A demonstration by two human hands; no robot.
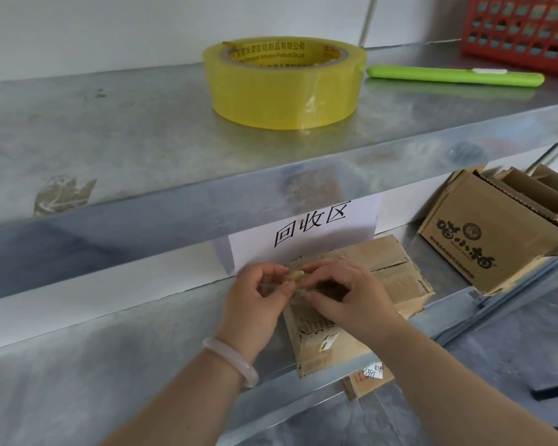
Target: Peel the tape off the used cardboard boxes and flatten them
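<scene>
Head view: my left hand and right hand meet over a box on the lower shelf. Both pinch a crumpled tape scrap between thumb and fingertips, the other fingers curled. Cannot tell whether the scrap is attached to the box. The box lies flat-ish on its side, its near end reaching the shelf's front edge, flap seams showing on top, my right hand and wrist resting over its middle. A white bracelet sits on my left wrist. A second box with black printed characters stands to the right on the same shelf, tilted, flaps open, apart from the first box. A cardboard piece with handwritten labels pokes out below the shelf edge. A paper sign with printed characters hangs from the front lip of the upper shelf, just behind my hands. On the upper shelf: a yellow tape roll lying flat, a green cutter to its right, and a red basket in the far right corner.
</scene>
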